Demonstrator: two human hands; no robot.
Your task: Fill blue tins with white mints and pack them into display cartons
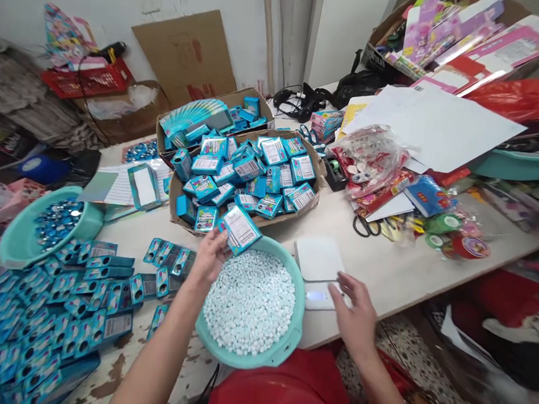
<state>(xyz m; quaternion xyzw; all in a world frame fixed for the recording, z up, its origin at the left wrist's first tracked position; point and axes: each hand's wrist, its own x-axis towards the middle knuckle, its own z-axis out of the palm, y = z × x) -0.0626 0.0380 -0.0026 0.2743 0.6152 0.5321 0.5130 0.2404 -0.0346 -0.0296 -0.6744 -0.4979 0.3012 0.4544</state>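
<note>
As the L hand (pixel 210 254) pinches a blue box (pixel 240 229) btwn thumb and fingers, its white text panel facing up, the R hand (pixel 355 309) hangs w/ fingers loosely curled and thumb parted, holding nothing, at the R side of a white scale (pixel 319 260); contact there is hard to tell. The L grip is narrow, closed on the box's near L end. Tilted, the box is over the far rim of a turquoise basin (pixel 259 358), which sits just below the grip and is filled w/ small white pellets (pixel 252 303). To the R of the L grip, just beside the basin, the scale shows a lit display (pixel 316 296). Directly beyond the grip, a cardboard carton (pixel 317 190) brims w/ similar boxes (pixel 248 166). Well L of the grip, a second basin (pixel 91 222) contains shiny blue-and-silver pieces (pixel 57 222). Nearer the body, also L of the grip, many blue packs (pixel 31 326) w/ dark round spots crowd the table (pixel 399 268). Beyond the R hand's empty grip, black-handled scissors (pixel 367 227) lie nr. a green tape roll (pixel 442 224).
</note>
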